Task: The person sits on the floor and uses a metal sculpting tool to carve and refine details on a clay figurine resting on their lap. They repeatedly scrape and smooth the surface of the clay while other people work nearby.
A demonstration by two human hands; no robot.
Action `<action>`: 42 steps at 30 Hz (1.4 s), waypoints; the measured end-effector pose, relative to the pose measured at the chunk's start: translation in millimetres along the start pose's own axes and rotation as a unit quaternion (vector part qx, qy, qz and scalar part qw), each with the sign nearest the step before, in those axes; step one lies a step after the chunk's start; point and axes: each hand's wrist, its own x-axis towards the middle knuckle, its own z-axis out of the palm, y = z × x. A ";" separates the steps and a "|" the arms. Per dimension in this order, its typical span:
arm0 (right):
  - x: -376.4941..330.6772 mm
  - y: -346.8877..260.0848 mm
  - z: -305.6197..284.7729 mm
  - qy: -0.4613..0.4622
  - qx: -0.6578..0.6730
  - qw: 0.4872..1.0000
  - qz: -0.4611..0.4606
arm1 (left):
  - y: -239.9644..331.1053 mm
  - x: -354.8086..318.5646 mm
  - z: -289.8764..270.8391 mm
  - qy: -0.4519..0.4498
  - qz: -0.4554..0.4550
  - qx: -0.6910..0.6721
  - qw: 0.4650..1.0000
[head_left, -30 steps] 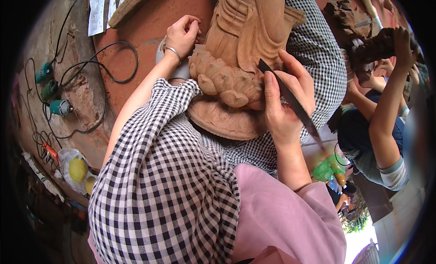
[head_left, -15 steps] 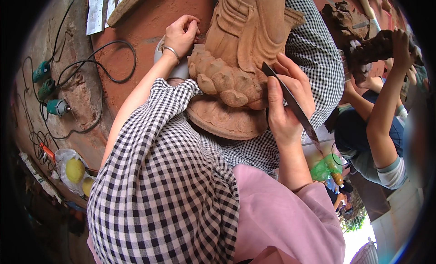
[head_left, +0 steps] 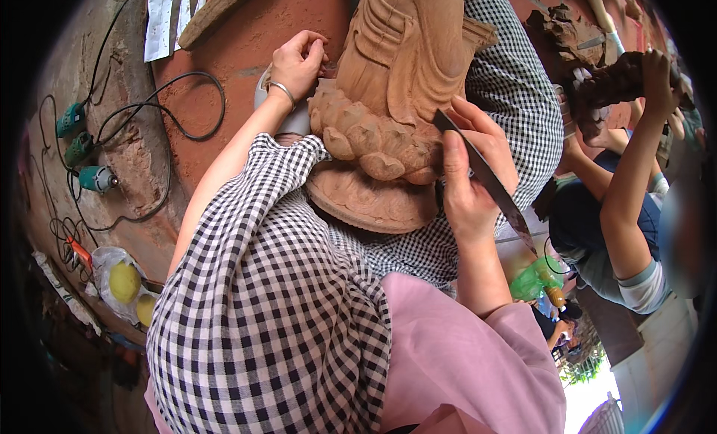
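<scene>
A reddish-brown carved wooden statue (head_left: 399,75) with a lotus-petal base (head_left: 373,146) rests across my lap, which is covered by black-and-white checked cloth. My left hand (head_left: 295,60), with a metal bangle on the wrist, has its fingers curled against the statue's left side. My right hand (head_left: 470,176) grips a long flat metal file (head_left: 485,180). The file's upper tip lies against the right side of the statue just above the petals, and its other end points down to the right. A pink sleeve (head_left: 463,367) covers my right forearm.
Another person (head_left: 624,210) sits at the right and holds up a dark carved piece (head_left: 612,79). Green power tools (head_left: 89,176) with black cables lie on the red-brown floor (head_left: 246,38) at the left. A plastic bag with yellow fruit (head_left: 123,281) lies at the lower left.
My right hand has shifted the file a little along the statue's right side. My left hand stays on the statue's left side.
</scene>
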 end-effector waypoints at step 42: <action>25.8 10.3 -5.9 -0.020 0.011 1.000 -0.015 | 2.5 -1.3 -1.7 -0.004 -0.015 -0.024 1.000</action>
